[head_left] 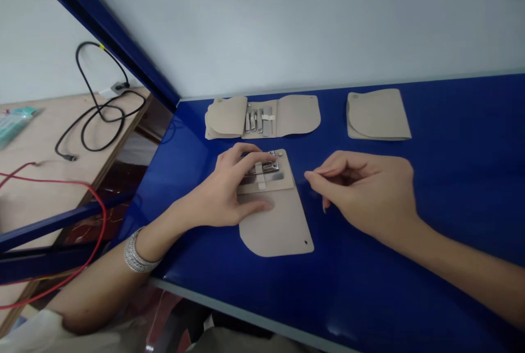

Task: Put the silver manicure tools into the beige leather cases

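Note:
A beige manicure case [275,222] lies unfolded on the blue table [410,265], its flap toward me, with metal nail tools [268,170] strapped inside. My left hand [229,189] rests on the case's left side, fingers spread flat over the tools and thumb pressing the flap. My right hand [365,189] hovers just right of the case, fingers curled with thumb and forefinger pinched together. I cannot make out anything in the pinch.
A second unfolded beige case [295,115] with metal tools lies behind. A folded beige case [377,115] sits at the back right. Left of the blue table stands a wooden bench [49,134] with a black cable [96,107] and red wire [82,189].

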Demonstrator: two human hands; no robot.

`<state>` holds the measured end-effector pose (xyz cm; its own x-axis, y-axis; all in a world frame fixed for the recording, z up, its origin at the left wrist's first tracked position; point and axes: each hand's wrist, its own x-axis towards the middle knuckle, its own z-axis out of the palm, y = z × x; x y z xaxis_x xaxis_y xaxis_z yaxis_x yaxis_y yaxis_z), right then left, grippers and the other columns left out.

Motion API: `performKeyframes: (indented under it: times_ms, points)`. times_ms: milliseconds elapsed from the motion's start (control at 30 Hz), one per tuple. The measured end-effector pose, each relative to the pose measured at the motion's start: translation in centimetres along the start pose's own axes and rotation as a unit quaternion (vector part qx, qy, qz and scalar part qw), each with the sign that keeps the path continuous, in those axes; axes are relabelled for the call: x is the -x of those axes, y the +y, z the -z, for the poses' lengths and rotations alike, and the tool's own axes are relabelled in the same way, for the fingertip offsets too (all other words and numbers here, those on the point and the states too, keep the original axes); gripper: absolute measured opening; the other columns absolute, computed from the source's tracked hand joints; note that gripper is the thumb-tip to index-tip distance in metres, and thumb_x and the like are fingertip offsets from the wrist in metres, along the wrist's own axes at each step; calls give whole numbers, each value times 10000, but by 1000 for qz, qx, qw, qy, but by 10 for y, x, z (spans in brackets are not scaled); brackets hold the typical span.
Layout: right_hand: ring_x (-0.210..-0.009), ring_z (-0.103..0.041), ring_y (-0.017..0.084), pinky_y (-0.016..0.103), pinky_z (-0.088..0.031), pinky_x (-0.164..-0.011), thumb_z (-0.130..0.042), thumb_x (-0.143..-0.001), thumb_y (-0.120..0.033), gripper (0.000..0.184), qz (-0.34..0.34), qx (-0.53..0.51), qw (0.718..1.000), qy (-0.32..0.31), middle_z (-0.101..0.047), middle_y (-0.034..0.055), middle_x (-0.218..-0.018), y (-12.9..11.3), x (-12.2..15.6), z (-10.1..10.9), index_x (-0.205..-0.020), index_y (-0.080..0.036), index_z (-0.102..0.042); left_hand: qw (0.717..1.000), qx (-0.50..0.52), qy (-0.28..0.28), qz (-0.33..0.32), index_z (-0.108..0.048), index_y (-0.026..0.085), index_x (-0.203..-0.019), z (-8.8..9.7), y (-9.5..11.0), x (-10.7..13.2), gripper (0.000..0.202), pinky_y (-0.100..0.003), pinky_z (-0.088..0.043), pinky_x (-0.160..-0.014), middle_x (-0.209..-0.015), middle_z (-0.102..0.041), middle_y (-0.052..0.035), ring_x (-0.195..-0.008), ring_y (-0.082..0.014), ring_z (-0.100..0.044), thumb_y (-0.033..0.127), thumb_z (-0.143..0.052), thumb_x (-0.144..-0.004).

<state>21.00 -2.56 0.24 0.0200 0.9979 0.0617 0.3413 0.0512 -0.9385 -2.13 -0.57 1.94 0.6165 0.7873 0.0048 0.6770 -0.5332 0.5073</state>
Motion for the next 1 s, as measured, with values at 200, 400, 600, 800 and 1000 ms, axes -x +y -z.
performKeyframes:
  times_ms: [200,400,600,800,1000]
  points:
    - [-483,-559,182,327,-429,-437,-779,-681,-273,254,26,20,999,-43,-657,34,-598,-1,-3,1,-536,-226,-577,1000,0,-2,3,-438,248,-1374,1,0,0,692,-532,-334,-1090,-1346,-431,-134,-1268,-331,-418,474,-713,-780]
    - [-458,-542,161,312,-422,-423,-813,-648,-276,262,10,-22,1000,1,-638,25,-586,2,-5,3,-541,-212,-582,1000,8,-5,6,-436,252,-1377,0,-2,0,716,-523,-343,-1083,-1350,-430,-129,-1252,-329,-422,513,-712,-770]
    - [-508,-557,184,315,-418,-453,-771,-673,-257,232,30,30,999,-31,-664,33,-597,1,-5,3,-536,-226,-586,1000,9,-5,3,-447,242,-1369,2,-2,-1,674,-525,-331,-1096,-1336,-443,-132,-1262,-325,-422,463,-705,-786]
    - [-491,-534,148,278,-390,-430,-740,-690,-250,166,24,-12,985,-173,-671,28,-610,-1,2,4,-564,-205,-641,1000,11,0,-5,-448,235,-1366,3,-3,-1,635,-521,-333,-1097,-1317,-471,-131,-1257,-320,-438,395,-691,-801]
    - [-471,-530,136,260,-393,-415,-713,-712,-266,150,0,4,974,-225,-672,30,-594,-4,4,3,-592,-195,-654,1000,8,0,-7,-455,226,-1363,3,-3,-2,647,-512,-334,-1100,-1317,-474,-132,-1255,-314,-438,394,-703,-791]
